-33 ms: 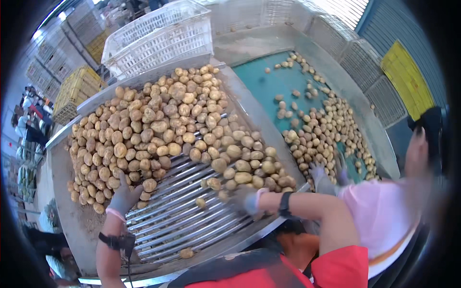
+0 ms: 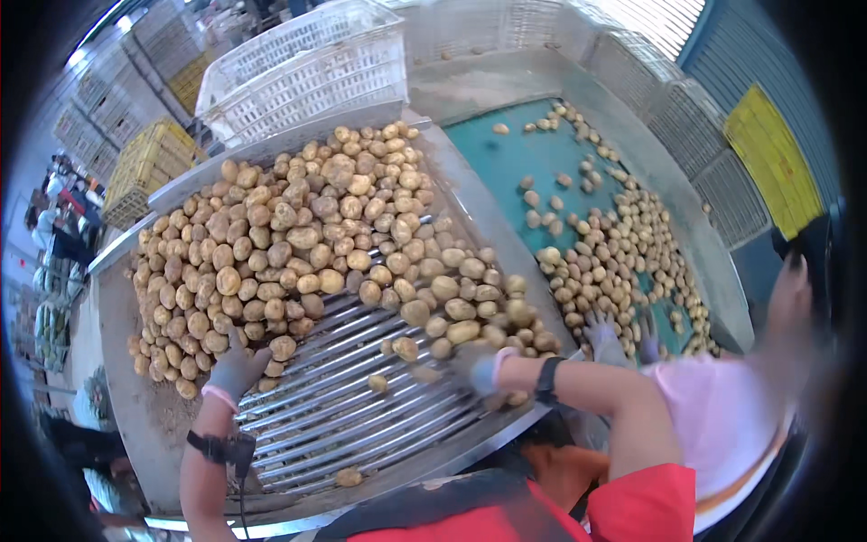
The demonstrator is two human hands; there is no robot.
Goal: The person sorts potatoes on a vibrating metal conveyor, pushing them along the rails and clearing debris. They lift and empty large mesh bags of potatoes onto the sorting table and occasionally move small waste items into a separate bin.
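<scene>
A large heap of potatoes [image 2: 271,244] lies on a sorting table with metal rollers [image 2: 352,388]. My left hand [image 2: 238,369], in a grey glove, rests at the heap's near edge. Its thumb and fingers are apart and touch potatoes, with none held. My right hand [image 2: 477,369], also gloved, is low over the rollers beside potatoes at the right end of the heap. Motion smears its fingers, so their grip cannot be made out. Two loose potatoes, one by the right hand and a small potato [image 2: 377,383], lie on the bars.
To the right, a co-worker's gloved hands [image 2: 607,339] reach into potatoes on a green belt [image 2: 506,167]. A white plastic crate [image 2: 307,81] stands behind the table. Yellow crates [image 2: 149,172] are stacked at left, and a yellow crate [image 2: 772,163] leans at far right.
My right hand has shifted slightly to the right, and potatoes near it have moved. The left hand stays at the heap's edge.
</scene>
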